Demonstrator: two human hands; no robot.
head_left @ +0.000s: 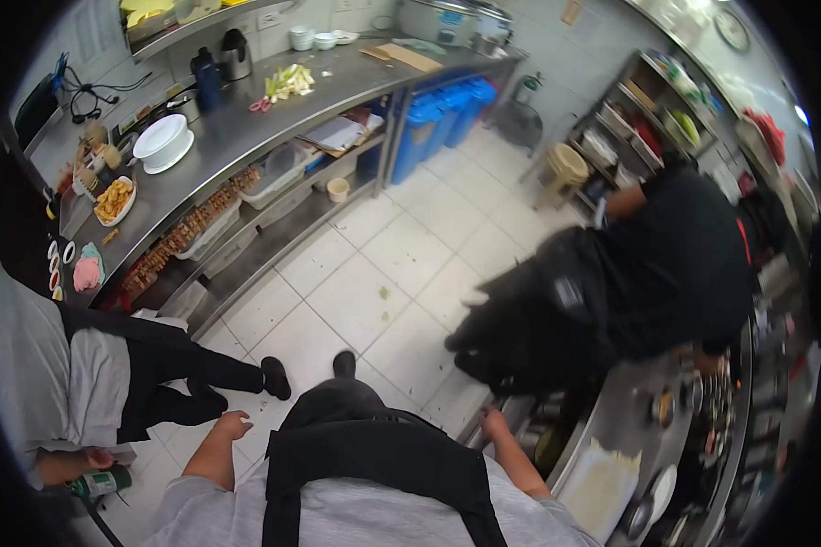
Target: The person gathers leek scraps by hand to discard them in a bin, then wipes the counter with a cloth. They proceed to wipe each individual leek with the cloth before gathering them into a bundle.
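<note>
My left hand (233, 425) hangs beside my hip over the tiled floor (348, 301), with nothing in it and its fingers loosely apart. On the other side, my right hand (494, 423) is low by the edge of the steel counter (611, 415); its fingers are too small and turned away to read. A black apron (374, 460) covers my front over a grey shirt. My dark shoe (344, 365) shows ahead of me on the tiles.
A person in black (629, 273) bends across the right side at the counter. Another person (27, 365) stands at left, a hand near a green can (100, 481). Along the left wall, a steel bench (237, 123) carries white bowls (164, 143), fried food (115, 199) and chopped vegetables (289, 83). Blue bins (420, 128) stand beyond.
</note>
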